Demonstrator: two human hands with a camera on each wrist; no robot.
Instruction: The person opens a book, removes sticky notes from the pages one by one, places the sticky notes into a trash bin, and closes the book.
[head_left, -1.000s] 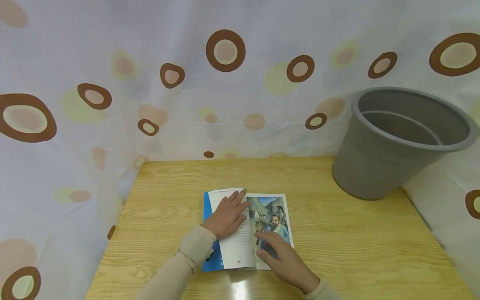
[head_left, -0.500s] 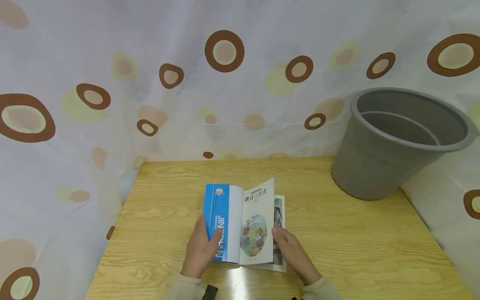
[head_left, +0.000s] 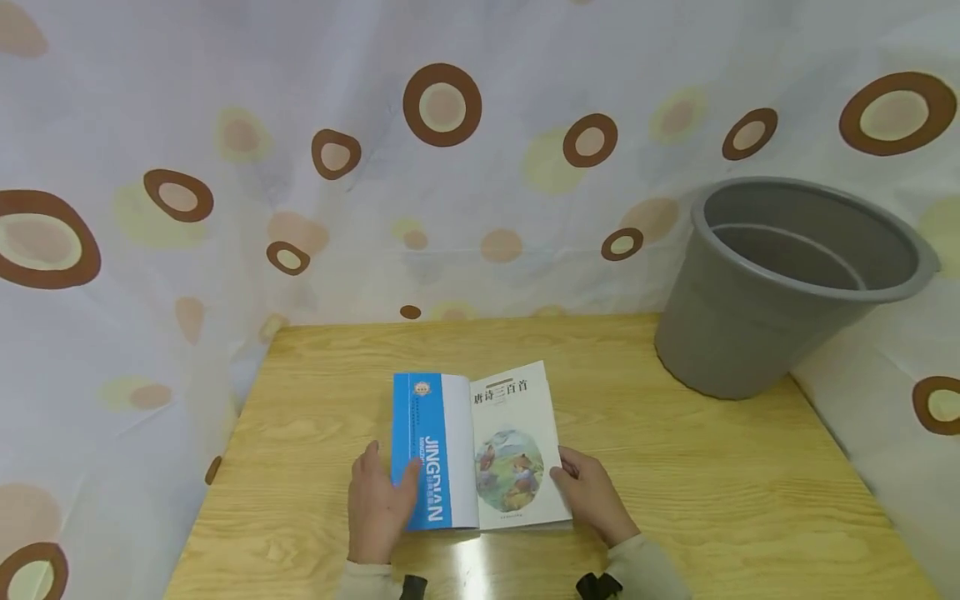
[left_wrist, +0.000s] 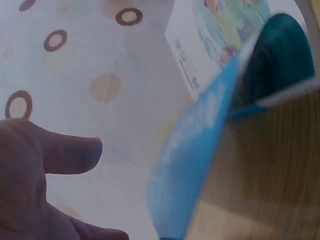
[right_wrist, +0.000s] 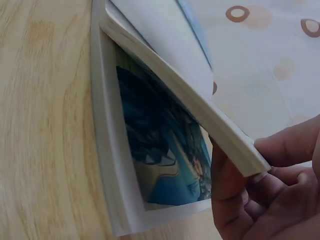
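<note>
A paperback book (head_left: 517,408) lies open on the wooden table, showing a page with Chinese characters and an oval picture. Its blue cover flap (head_left: 422,450) is folded out to the left. The left hand (head_left: 378,508) is beside this flap with thumb and fingers spread; in the left wrist view, a gap separates the hand from the raised blue flap (left_wrist: 192,160). My right hand (head_left: 596,496) pinches the outer edge of a thick block of pages. Under that lifted block, the right wrist view shows a coloured picture page (right_wrist: 160,150).
A large grey bucket (head_left: 738,333) stands at the table's back right. A white curtain (head_left: 337,75) with brown and beige rings hangs behind and along both sides of the wooden table (head_left: 315,392).
The book went from a picture spread to its title page as both hands turned the pages over. The left hand then moved off the blue flap; the right kept its grip on the pages.
</note>
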